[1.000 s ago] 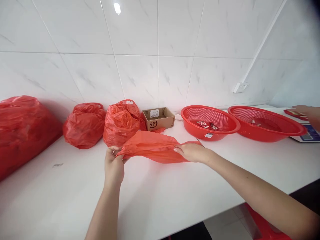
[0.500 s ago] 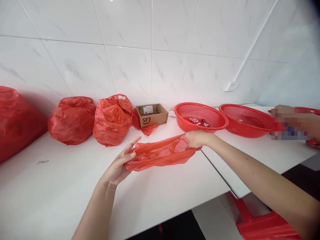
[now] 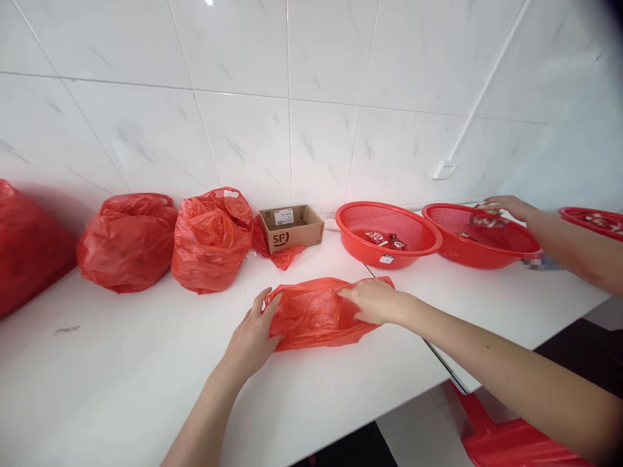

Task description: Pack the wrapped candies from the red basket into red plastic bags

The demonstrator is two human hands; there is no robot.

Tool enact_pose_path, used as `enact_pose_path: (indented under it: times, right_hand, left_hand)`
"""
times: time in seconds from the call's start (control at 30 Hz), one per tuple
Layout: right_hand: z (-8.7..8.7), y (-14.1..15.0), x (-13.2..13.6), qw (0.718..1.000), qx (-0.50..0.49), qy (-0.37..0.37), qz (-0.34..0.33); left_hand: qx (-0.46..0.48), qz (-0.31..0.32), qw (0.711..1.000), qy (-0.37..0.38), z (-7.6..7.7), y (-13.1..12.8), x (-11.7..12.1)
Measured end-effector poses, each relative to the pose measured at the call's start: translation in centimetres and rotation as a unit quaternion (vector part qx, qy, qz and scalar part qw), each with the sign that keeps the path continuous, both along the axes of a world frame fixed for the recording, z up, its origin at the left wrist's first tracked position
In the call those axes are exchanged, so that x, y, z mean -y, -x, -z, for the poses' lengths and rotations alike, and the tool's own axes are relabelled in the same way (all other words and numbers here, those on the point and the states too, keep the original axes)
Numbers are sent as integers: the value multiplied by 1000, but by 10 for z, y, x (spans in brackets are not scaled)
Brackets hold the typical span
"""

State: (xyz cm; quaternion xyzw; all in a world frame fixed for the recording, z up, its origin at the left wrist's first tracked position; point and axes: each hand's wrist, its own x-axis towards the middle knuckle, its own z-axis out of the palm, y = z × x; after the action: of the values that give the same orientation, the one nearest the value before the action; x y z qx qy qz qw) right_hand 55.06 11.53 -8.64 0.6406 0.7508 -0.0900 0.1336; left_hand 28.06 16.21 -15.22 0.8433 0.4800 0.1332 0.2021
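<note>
A red plastic bag (image 3: pixel 311 314) lies spread on the white table in front of me, its mouth gaping toward me. My left hand (image 3: pixel 253 337) is at the bag's left edge, fingers spread and the fingertips and thumb touching the film. Over the right part of the bag, my right hand (image 3: pixel 377 301) reaches in with index finger and thumb apart, touching the inside. Its other fingers are partly hidden. Behind the bag stands a red colander basket (image 3: pixel 387 259) with a few wrapped red packets (image 3: pixel 377 239) in it.
Several full red bags (image 3: pixel 211 243) stand along the wall at left, beside an open cardboard box (image 3: pixel 292 230). At right, another person's hand (image 3: pixel 513 207) holds blurred packets above a second red basket (image 3: pixel 479 253). A seam crosses the white table (image 3: pixel 146 363). Below is a red stool (image 3: pixel 516 441).
The bag has come down onto the table and opened wider. My right hand has moved from its right rim into its mouth. The other person's hand has moved left over the second basket.
</note>
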Motion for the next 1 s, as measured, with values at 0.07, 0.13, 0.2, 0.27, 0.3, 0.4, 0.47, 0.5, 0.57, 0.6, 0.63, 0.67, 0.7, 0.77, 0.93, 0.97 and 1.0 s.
enact_pose_path:
  times: [0.07, 0.13, 0.2, 0.27, 0.3, 0.4, 0.47, 0.5, 0.57, 0.6, 0.63, 0.67, 0.7, 0.77, 0.93, 0.97, 1.0]
  right_hand:
    - [4, 9, 2, 996, 4, -94, -15]
    - [11, 13, 1, 991, -17, -132, -30]
    - [19, 14, 1, 995, -35, -87, -45]
    - [23, 13, 4, 998, -42, 10, -37]
    - [22, 13, 8, 997, -48, 58, -26]
    - [3, 16, 20, 980, -150, 126, -24]
    - [-19, 15, 22, 948, -294, 100, -65]
    - [-30, 10, 20, 925, -365, 64, -82]
    - [-47, -11, 6, 893, -441, -53, -76]
    - [-52, -28, -4, 894, -428, -126, -48]
    - [-54, -47, -14, 910, -363, -199, 4]
    - [-52, -67, -23, 935, -250, -243, 64]
    - [-48, -87, -30, 956, -122, -240, 122]
    - [-35, -116, -37, 960, -42, -222, 167]
    - [-11, -103, -17, 963, 0, -218, 160]
    - [-11, -91, -10, 965, -19, -214, 148]
    - [-14, -80, -4, 970, -59, -197, 129]
  left_hand:
    - [21, 9, 1000, 4, 0, -1, -1]
    - [57, 8, 998, 7, -1, -1, -1]
    - [103, -16, 995, 6, -4, -1, -2]
    - [162, -58, 985, 15, -8, 0, -3]
    - [193, -80, 977, 33, -11, 1, -4]
    - [256, -111, 953, 123, -20, 8, -6]
    - [269, -97, 940, 187, -26, 13, -6]
    - [274, -81, 934, 216, -28, 16, -5]
    - [290, -40, 915, 278, -32, 19, -4]
    - [301, -20, 902, 307, -34, 20, -2]
    - [313, -3, 890, 331, -35, 20, -1]
    - [323, 7, 880, 349, -36, 21, 0]
    - [330, 13, 872, 361, -37, 21, 1]
    - [339, 9, 862, 376, -37, 21, 2]
    - [349, -7, 854, 387, -38, 19, 0]
    - [347, -7, 855, 385, -38, 19, 0]
    - [344, -6, 856, 385, -38, 19, -1]
